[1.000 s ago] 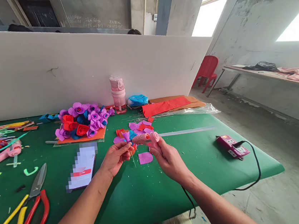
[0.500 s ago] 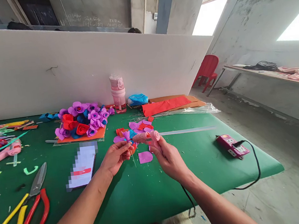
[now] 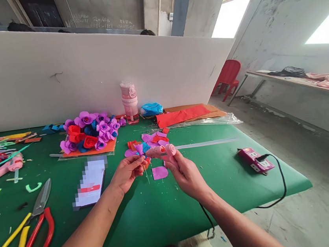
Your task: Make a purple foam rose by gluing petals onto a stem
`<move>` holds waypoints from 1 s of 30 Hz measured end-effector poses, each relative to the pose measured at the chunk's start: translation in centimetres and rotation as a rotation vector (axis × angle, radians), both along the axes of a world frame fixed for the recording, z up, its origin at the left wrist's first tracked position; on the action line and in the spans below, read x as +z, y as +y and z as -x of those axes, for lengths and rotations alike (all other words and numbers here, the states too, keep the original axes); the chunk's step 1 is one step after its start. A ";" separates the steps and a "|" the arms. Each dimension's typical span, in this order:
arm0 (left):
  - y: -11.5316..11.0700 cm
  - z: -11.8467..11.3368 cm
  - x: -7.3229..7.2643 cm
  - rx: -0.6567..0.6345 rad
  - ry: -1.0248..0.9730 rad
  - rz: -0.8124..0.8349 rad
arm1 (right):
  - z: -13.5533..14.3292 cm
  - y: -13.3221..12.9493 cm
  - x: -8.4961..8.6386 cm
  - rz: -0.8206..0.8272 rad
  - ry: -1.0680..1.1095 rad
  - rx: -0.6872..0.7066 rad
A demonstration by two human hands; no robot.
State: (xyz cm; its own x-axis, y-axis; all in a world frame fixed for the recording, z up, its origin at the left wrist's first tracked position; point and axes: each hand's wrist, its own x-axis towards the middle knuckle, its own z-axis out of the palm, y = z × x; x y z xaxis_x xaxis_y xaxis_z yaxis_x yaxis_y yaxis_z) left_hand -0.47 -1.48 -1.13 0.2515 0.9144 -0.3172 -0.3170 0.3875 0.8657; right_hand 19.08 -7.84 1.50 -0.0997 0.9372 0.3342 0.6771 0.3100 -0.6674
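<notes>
Right of the phone [image 3: 91,179], the left hand [image 3: 128,173], nearer it, pinches a purple flower [image 3: 139,149], thin stem slanting down toward the wearer. The right hand [image 3: 189,176], apart, grips a pink glue gun [image 3: 157,152], nozzle beside the flower.

Over the green table [image 3: 225,184], the camera's view has dipped slightly within the past second, leaving the pale partition [image 3: 87,69], the pink bottle [image 3: 129,103], the paper flowers [image 3: 90,142] and the scissors [image 3: 43,196] a touch higher in view. The rear of the pink glue gun [image 3: 162,152], in the right hand [image 3: 190,176], appears marginally raised. The purple petals [image 3: 139,149] in the left hand [image 3: 127,174] appear a hair farther right, a shift too slight to separate from camera motion.
</notes>
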 end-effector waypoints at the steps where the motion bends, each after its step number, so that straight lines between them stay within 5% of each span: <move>1: 0.0 0.0 0.0 -0.002 0.000 -0.001 | 0.0 0.0 0.0 0.002 0.017 0.009; 30: -0.2 -0.2 0.4 0.014 0.011 0.003 | 0.3 -0.1 -0.3 0.010 0.088 0.031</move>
